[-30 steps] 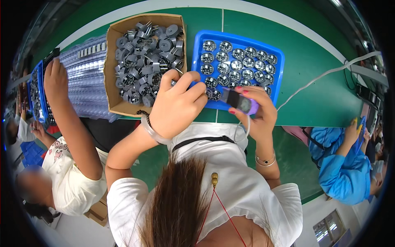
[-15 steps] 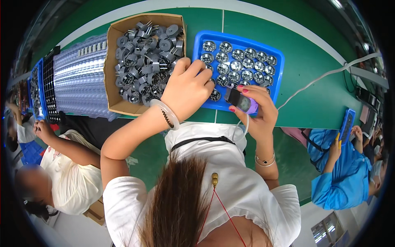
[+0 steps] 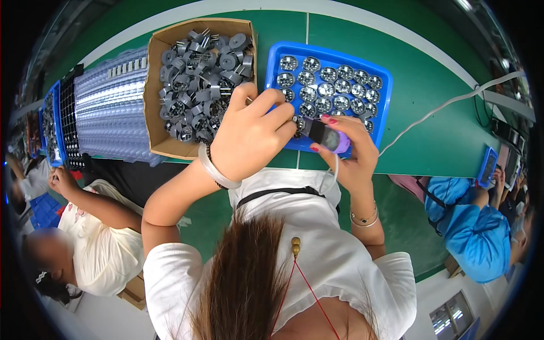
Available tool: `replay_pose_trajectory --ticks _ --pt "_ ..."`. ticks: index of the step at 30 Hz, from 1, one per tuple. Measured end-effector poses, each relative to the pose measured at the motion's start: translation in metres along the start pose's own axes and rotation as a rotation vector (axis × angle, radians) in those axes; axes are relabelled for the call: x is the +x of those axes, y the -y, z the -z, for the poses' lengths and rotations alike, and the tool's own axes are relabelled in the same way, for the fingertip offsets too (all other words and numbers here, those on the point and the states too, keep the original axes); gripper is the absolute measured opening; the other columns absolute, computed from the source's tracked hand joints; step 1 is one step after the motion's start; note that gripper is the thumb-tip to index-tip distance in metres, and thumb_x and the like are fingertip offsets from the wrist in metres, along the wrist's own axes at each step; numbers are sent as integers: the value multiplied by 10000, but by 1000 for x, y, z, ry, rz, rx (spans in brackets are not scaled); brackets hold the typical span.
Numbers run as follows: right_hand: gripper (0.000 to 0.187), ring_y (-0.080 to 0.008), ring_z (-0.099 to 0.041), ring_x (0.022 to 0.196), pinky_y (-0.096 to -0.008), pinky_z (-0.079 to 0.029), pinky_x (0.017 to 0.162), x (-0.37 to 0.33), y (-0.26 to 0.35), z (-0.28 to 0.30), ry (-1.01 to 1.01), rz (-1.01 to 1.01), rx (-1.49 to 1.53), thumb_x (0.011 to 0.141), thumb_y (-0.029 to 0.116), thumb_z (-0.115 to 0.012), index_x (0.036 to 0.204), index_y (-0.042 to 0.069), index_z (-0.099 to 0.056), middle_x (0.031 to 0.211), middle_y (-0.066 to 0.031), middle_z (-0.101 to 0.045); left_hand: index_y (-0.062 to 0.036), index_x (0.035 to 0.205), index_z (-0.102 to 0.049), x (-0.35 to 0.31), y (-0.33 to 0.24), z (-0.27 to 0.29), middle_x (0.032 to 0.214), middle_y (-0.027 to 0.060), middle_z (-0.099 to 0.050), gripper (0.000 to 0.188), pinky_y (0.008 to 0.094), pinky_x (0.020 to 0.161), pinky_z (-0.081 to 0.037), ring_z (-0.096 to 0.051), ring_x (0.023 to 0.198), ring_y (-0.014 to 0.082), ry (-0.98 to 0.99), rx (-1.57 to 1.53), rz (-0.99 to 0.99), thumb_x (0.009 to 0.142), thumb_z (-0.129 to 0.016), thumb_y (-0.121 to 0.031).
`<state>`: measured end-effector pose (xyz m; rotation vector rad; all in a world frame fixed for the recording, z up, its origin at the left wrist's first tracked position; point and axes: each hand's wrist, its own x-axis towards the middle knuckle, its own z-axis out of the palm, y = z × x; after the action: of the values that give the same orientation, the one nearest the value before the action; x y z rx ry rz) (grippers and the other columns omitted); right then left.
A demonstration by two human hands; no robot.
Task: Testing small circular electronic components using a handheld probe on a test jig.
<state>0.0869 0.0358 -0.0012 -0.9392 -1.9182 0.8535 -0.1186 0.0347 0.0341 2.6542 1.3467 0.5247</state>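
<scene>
My left hand (image 3: 252, 136) is between the cardboard box and the blue tray, its back up and fingers curled in. Whatever those fingers hold is mostly hidden; a small bit shows near the thumb. My right hand (image 3: 352, 144) grips a small purple and black handheld device (image 3: 328, 136) with a pale cable. Its dark end points left toward my left fingers, over the tray's near edge. Inside the blue tray (image 3: 387, 102), round parts (image 3: 326, 89) with shiny circuit faces lie in rows. The cardboard box (image 3: 198, 25) holds a heap of grey round parts with metal pins (image 3: 207, 85).
Stacked clear plastic trays (image 3: 110, 107) stand left of the box on the green table (image 3: 425, 136). A white cable (image 3: 436, 107) crosses the table at right. People sit on both sides, a blue-clothed one (image 3: 476, 238) at right beside another blue tray (image 3: 487, 166).
My left hand has shifted slightly down and left, its fingers turning. My right hand has moved the device a little left. At right, the blue-clothed person's hands and tray have moved away.
</scene>
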Motion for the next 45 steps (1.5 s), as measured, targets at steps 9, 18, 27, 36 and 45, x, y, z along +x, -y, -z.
replay_pose_trajectory --ticks 9,18,27,36,45 --pt "487 -249 -585 989 -339 -475 847 -4 -7 9 -107 -29 39 659 24 -797 1079 7 -551 1038 -169 -631 -81 622 -642 1 13 -17 783 8 -558 88 364 848 -370 -512 891 192 67 150 64 632 -592 -153" --pt "479 -253 -587 981 -346 -473 840 10 -8 7 -57 -32 30 652 5 -790 1074 11 -563 1047 -155 -637 -110 739 -624 15 21 -18 823 -2 -533 132 384 865 -338 -509 937 177 102 187 85 630 -661 -173" --pt "432 -265 -613 924 -351 -475 831 25 -3 -1 -15 15 -35 593 24 -807 988 23 -632 998 -117 -654 -97 724 -607 18 6 0 807 -3 -536 98 370 830 -352 -529 885 169 -68 34 -30 644 -622 -152" --pt "460 -255 -605 955 -356 -472 838 21 -9 -3 -47 -18 51 602 33 -818 1009 14 -606 1020 -114 -650 -92 715 -613 16 13 4 812 -3 -531 86 380 838 -367 -524 878 162 -50 3 -66 645 -594 -138" --pt "440 -249 -613 941 -356 -466 840 22 -5 0 -51 11 49 619 27 -810 1005 19 -599 1020 -116 -649 -91 677 -584 17 9 0 788 -12 -517 110 370 812 -379 -527 853 159 -131 16 -133 589 -618 -148"
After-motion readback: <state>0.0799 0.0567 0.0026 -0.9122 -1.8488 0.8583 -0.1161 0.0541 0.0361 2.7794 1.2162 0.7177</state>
